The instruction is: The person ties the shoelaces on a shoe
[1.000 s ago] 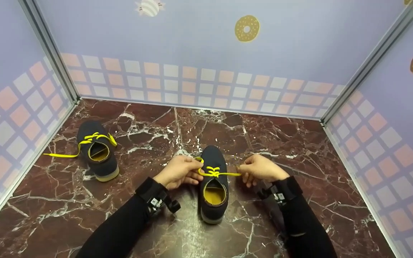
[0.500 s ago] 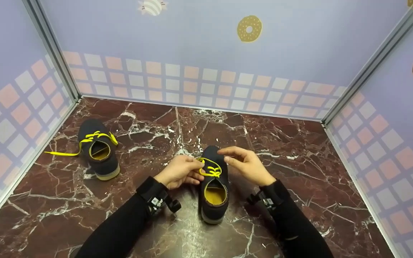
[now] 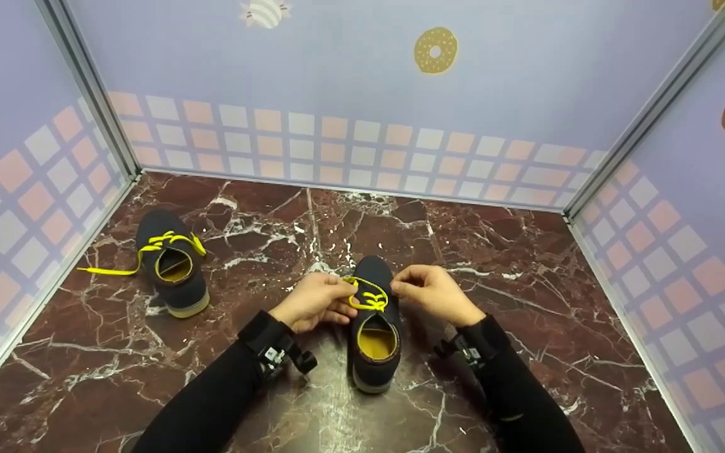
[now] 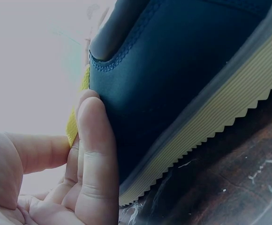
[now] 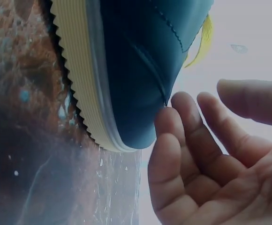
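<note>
Lilac wall panels (image 3: 350, 69), printed with doughnuts and rows of pink and white squares, enclosed your work area on the left, right and far sides. Metal posts (image 3: 85, 82) marked the two far corners. Your work surface was a dark red, marble-patterned floor (image 3: 507, 245) with white veins.

You had the dark near shoe (image 3: 377, 343) upright on the floor between your hands, close to the centre, toe toward the far wall. Its yellow lace (image 3: 373, 306) crossed the upper and formed a loop. At the shoe's left side, your left hand (image 3: 317, 301) pinched the lace between thumb and fingers. At its right side, near the toe, your right hand (image 3: 438, 294) had its fingers loosely bent and its thumb apart from them; whether its fingertips touched the shoe could not be determined.

One second shoe (image 3: 183, 294) stood upright at the far left, its trailing lace (image 3: 111, 272) extending left. You wore black sleeves (image 3: 205, 402).
</note>
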Motion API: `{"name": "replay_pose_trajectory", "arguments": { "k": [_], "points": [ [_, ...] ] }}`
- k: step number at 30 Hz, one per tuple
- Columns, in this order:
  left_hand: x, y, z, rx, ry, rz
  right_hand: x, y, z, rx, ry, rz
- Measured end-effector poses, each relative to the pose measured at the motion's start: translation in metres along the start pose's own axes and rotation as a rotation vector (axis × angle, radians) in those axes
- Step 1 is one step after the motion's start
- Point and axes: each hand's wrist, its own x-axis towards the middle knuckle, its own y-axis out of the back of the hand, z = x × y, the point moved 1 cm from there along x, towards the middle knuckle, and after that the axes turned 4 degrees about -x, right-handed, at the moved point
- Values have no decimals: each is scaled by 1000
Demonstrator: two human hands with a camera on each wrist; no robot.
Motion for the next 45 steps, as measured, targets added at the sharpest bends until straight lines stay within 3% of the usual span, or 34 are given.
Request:
{"name": "replay_pose_trajectory", "arguments": {
  "k": [9, 19, 30, 45],
  "points": [
    [0, 0, 1, -12, -1, -1, -3, -1, -6, -41, 47, -41],
    [-1, 0, 2, -13, 1, 4, -4, -9, -12, 36, 197, -114],
    [2, 1, 0, -18, 10, 12, -5, -23, -18, -173, 395, -32],
    [-1, 0, 0, 26, 5, 24, -9, -31, -21, -252, 483, 32]
  ]
}}
